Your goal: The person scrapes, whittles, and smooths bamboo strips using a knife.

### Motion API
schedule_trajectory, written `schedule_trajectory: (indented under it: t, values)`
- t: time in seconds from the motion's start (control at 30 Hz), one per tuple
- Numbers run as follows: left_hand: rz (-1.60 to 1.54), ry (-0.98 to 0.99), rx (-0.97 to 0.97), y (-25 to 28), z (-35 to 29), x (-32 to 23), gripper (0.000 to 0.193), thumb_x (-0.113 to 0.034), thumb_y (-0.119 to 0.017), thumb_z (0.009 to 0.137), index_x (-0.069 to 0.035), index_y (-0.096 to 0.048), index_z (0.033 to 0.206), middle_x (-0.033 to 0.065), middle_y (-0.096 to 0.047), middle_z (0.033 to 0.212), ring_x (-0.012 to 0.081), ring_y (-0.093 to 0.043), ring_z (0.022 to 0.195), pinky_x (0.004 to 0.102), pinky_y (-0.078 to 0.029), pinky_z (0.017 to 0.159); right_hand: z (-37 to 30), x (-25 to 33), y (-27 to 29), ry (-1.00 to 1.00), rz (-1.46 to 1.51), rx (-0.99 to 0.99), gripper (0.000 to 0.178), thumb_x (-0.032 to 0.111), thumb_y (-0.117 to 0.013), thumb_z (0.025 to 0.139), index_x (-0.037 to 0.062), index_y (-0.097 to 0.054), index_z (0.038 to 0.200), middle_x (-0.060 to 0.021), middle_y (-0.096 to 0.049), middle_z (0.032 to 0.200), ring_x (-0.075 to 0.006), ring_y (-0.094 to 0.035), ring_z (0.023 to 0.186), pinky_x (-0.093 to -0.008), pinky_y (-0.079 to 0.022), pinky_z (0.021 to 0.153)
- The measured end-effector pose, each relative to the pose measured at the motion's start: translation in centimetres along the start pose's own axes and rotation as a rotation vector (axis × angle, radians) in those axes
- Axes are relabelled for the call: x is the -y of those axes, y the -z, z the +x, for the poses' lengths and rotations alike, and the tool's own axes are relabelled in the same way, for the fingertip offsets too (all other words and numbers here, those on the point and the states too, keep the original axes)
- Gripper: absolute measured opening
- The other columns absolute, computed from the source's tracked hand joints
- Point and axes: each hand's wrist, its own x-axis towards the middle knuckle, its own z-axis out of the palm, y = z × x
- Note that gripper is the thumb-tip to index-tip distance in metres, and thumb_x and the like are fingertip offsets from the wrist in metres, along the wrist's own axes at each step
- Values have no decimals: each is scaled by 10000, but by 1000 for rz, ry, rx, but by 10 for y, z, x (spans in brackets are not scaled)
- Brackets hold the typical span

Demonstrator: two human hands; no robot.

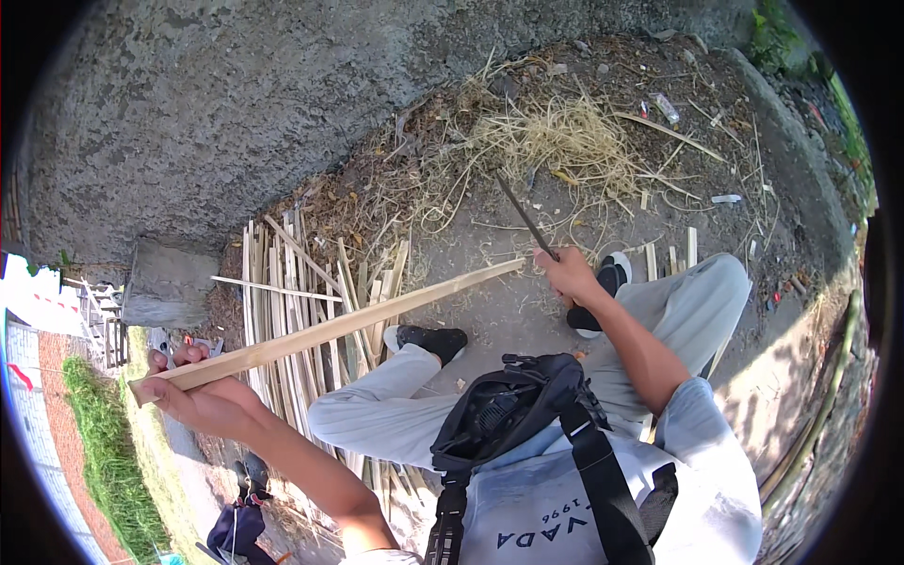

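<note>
Black shoulder bag (513,405): hung on the chest, nearest the camera, clear of both hands.
Left hand (202,400): clamped around the near end of the long pale split bamboo slat (330,331), held out at the left.
Right hand (568,273): closed on the handle of the dark narrow-bladed knife (523,218), blade pointing up and away, just beside the slat's far tip.
Slat: slanted across the lap, above the grey-trousered knees (377,400).
Risk to legs: judged likely to be cut on a slipped stroke, knee and black shoe (428,341) lying under the work.
Risk to fingers: splinters possible from raw edges.
Pile of cut bamboo strips (292,311): on the ground beyond the knees; could trip.
Dry straw heap (556,141): farthest, by the concrete wall (235,113).
</note>
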Motion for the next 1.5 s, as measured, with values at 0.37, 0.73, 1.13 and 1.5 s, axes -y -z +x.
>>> schedule_trajectory:
  t: [0.37, 0.73, 1.13, 1.5]
  values:
    - [-171, -22, 268, -119, 28, 0, 312, -341, -527, 946, -38, -453, 964, 59, -508, 867, 159, -510, 586, 291, -413, 540, -12, -6, 9, 23, 274, -83, 415, 364, -585, 893, -22, -554, 743, -30, -466, 511, -121, -457, 379, -289, -358, 355]
    - [-272, -39, 700, -136, 23, 20, 775, -578, -615, 777, -46, -352, 1276, 174, -484, 1219, 344, -579, 1057, 415, -497, 881, -7, -23, 20, -83, 526, -110, 319, 286, -584, 900, -1, -547, 766, -6, -454, 556, -109, -439, 433, -273, -364, 379]
    - [-318, 386, 481, -17, -11, 119, 772, -518, -622, 811, -27, -315, 1322, 194, -461, 1237, 354, -505, 1146, 472, -411, 996, -7, -20, 16, -75, 523, -69, 302, 270, -581, 898, 12, -538, 747, -17, -481, 573, -111, -455, 444, -272, -378, 391]
    - [72, 414, 628, -44, 7, 119, 852, -130, -749, 786, -65, -119, 1356, 144, -464, 1159, 205, -550, 1047, 324, -515, 828, -78, 149, 136, 103, 396, 160, 178, 164, -611, 874, 8, -536, 830, 4, -476, 643, -70, -444, 495, -243, -382, 431]
